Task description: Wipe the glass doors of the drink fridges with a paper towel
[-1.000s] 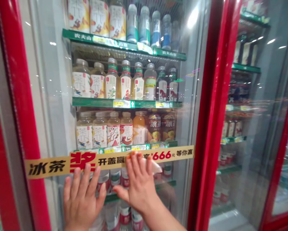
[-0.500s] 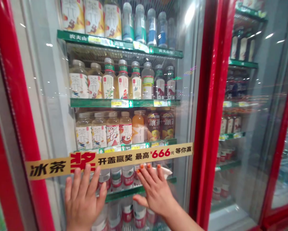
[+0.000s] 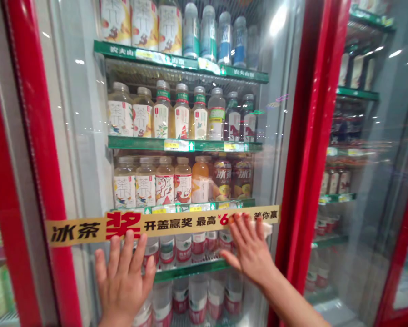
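Note:
My left hand (image 3: 124, 279) lies flat on the glass door (image 3: 81, 150) of a red-framed drinks fridge, fingers spread, just under a yellow banner sticker (image 3: 156, 223). My right hand (image 3: 250, 247) presses a white cloth (image 3: 265, 227) against the glass near the door's right edge, over the banner's right part. Only a corner of the cloth shows past the fingers.
Behind the glass, green shelves (image 3: 183, 145) carry rows of tea and juice bottles (image 3: 163, 116), with water bottles (image 3: 217, 34) on top. A red door frame (image 3: 309, 136) separates this fridge from another glass-door fridge (image 3: 367, 159) on the right.
My right hand has slid the cloth rightward across the glass, from the banner's middle to its right end. My left hand has stayed flat in the same place.

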{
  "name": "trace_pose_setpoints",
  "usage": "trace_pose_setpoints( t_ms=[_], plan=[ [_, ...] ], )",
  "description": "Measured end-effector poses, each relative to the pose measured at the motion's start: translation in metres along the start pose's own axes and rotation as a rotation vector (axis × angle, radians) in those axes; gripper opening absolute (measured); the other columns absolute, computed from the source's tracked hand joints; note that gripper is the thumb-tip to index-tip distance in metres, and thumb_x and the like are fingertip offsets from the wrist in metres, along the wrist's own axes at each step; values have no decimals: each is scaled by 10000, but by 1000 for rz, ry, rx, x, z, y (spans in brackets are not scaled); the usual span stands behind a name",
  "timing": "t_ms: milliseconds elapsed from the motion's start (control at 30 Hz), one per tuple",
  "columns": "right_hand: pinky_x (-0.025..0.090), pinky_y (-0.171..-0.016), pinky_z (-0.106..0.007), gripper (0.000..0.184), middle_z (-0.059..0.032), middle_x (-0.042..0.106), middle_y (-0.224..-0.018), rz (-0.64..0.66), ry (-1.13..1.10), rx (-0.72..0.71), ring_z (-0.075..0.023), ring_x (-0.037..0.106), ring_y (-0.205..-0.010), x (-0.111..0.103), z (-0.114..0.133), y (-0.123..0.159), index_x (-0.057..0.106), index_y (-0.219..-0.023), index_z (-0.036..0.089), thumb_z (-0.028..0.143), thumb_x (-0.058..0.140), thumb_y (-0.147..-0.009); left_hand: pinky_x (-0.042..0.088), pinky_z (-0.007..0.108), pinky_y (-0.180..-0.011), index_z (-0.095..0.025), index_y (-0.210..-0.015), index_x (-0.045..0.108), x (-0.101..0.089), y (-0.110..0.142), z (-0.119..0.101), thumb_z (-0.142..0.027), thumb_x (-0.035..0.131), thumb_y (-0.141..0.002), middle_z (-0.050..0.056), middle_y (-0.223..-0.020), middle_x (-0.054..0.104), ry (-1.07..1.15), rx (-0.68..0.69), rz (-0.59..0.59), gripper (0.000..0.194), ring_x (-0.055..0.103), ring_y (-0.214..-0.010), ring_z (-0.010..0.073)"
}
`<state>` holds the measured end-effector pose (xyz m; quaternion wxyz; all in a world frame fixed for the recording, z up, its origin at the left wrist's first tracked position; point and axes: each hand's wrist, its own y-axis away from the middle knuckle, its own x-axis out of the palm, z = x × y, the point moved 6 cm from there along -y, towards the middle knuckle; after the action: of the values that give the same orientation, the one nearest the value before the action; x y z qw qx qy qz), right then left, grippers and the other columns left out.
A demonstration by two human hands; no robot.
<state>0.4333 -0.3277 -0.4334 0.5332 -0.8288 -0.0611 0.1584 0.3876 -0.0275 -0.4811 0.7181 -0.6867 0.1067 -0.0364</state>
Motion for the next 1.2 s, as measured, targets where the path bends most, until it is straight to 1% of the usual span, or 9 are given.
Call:
trace_pose_setpoints(
  t_ms=[133, 333, 500, 600, 800, 933, 1000, 1133, 1200],
  plan=[
    [153, -1332, -808, 913, -201, -52, -1833, -41, 8, 447, -380, -82, -1717, 2, -42, -35, -60, -1761, 97, 559, 378, -1106, 40, 539, -1437, -315, -1738, 299, 2, -1, 0, -371, 617, -1058, 18, -1840, 226, 0, -2, 1, 752, 123, -1745, 238],
    [4, -1439, -509, 967, -29, 204, -1835, 41, -5, -248, -282, 85, -1741, 2, 39, 11, 267, -1762, 181, 791, 372, -1019, 66, 553, -1436, -323, -1725, 337, 0, 3, 2, -390, 612, -1063, 25, -1828, 271, 31, -14, -13, 720, 163, -1738, 250],
    [99, -1375, -738, 907, -188, -27, -1852, 37, 53, 225, -363, -57, -1731, 0, -48, -11, 22, -1765, 77, 516, 435, -1088, 47, 529, -1439, -314, -1731, 321, -2, 1, 0, -374, 610, -1059, 8, -1837, 242, 22, 6, -30, 733, 143, -1742, 236],
    [98, -1361, -762, 909, -162, -78, -1857, 19, 11, 354, -369, -88, -1729, 4, -44, -38, -32, -1767, 108, 572, 383, -1104, 50, 540, -1439, -321, -1729, 322, 0, 1, 0, -378, 614, -1057, 11, -1835, 246, 28, -5, -24, 735, 144, -1742, 237],
    [-41, -1423, -536, 947, -92, 33, -1870, 49, 8, -228, -294, 9, -1748, 3, 19, 11, 105, -1770, 104, 679, 395, -1076, 57, 561, -1439, -345, -1727, 319, 1, 3, 2, -382, 590, -1065, -1, -1828, 256, 26, -47, -14, 716, 162, -1738, 238],
    [59, -1383, -722, 889, -125, -88, -1860, 19, 13, 211, -352, -72, -1734, 1, -38, -29, -37, -1770, 136, 515, 420, -1108, 41, 517, -1444, -296, -1741, 287, -1, -3, -4, -349, 598, -1059, 6, -1842, 208, -23, 27, -21, 751, 128, -1744, 232],
    [123, -1355, -778, 933, -155, -95, -1853, 2, -24, 298, -391, -90, -1725, 3, -30, -58, -87, -1761, 128, 517, 446, -1101, 34, 507, -1446, -283, -1742, 286, -4, -7, -6, -325, 610, -1052, 7, -1845, 196, -34, 52, -26, 763, 120, -1745, 233],
    [225, -1422, -475, 1003, -23, 255, -1835, 84, -159, -367, -223, -35, -1745, 8, 58, -62, 220, -1765, 168, 788, 474, -1019, 79, 489, -1450, -230, -1747, 263, -16, -6, 1, -248, 621, -1036, 30, -1831, 246, 68, 61, -15, 796, 177, -1734, 225],
    [249, -1403, -348, 944, 65, 345, -1798, 123, -195, -634, -135, 27, -1737, 3, 71, -51, 356, -1728, 225, 835, 441, -1012, 123, 472, -1448, -199, -1749, 250, -22, 0, 10, -222, 622, -1027, 51, -1824, 267, 113, 71, 3, 812, 212, -1725, 227]
  ],
)
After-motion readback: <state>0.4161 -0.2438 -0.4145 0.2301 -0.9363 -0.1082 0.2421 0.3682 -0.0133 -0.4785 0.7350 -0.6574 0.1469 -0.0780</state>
